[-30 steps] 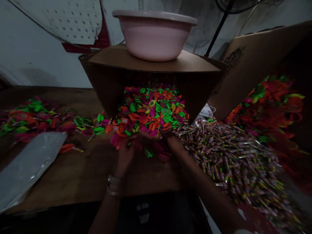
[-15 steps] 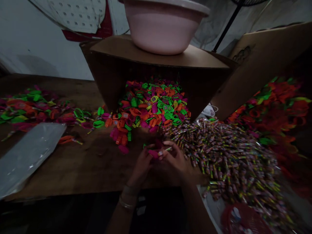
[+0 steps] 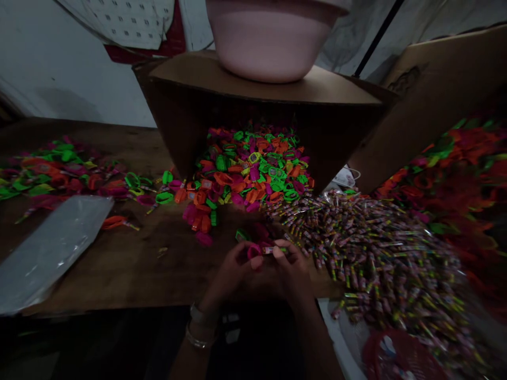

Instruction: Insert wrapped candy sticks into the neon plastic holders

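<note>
Pink, the plastic piece [image 3: 254,251] sits pinched in the left hand [image 3: 232,272], its grip closed narrow around it, above the near edge of the wooden surface [image 3: 130,264]. The right hand [image 3: 293,269] has its grip closed on a thin wrapped stick [image 3: 273,249], long axis running left to right, its left end meeting the piece. Beyond, neon pieces [image 3: 253,174] spill from a cardboard box [image 3: 257,105] bearing a pink basin [image 3: 273,42]. A pale wall [image 3: 59,79] stands behind.

Counted: one pink basin [image 3: 273,42] on one cardboard box [image 3: 261,87], far centre; one clear bag [image 3: 47,248] near left; one red basket [image 3: 396,356] near right. Three piles of plastic pieces [image 3: 253,174] and one heap of wrapped sticks [image 3: 380,253], beyond my counting. My left hand [image 3: 233,269]: one pink piece [image 3: 253,251]; my right hand [image 3: 293,266]: one stick [image 3: 274,249].
</note>
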Tool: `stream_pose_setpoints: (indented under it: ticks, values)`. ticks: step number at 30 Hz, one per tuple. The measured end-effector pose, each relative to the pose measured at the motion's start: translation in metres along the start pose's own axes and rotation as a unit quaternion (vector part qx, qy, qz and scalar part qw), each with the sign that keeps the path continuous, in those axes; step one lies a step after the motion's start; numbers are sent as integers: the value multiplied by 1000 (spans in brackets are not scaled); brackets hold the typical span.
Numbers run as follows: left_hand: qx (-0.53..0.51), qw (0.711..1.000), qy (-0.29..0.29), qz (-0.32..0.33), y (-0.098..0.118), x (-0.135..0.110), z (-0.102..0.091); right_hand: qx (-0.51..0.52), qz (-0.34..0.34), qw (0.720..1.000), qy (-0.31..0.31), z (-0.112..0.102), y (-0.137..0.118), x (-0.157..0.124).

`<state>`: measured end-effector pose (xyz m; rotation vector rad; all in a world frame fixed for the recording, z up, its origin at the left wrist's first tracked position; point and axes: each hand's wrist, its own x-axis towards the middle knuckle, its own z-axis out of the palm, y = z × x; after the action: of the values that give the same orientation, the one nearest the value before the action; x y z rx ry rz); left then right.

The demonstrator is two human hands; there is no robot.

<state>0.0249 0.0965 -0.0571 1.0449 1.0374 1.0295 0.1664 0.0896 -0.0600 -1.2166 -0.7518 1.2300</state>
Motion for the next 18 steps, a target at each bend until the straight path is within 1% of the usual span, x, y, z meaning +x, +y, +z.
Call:
stream_pose_setpoints:
  ticks: [2, 6, 10, 14, 16, 18]
  values:
    - [0, 1000, -17, -3, 1, -1, 1, -32, -35, 999, -15, -3, -5, 1]
    - [-3, 999, -44, -11, 3, -4, 2, -105, -107, 986, -70, -8, -17, 2]
    - [-1, 998, -66, -19, 4, -7, 0, -135, -125, 975, -122, -12, -23, 4]
    - [0, 997, -75, -22, 2, -9, 3, -168, -140, 968, -127, -14, -22, 5]
    - [9, 998, -58, -26, 0, -9, 7, -197, -155, 961, -119, -12, -20, 4]
    - [18, 999, -29, -26, 0, -7, 11, -230, -181, 951, -105, -8, -17, 1]
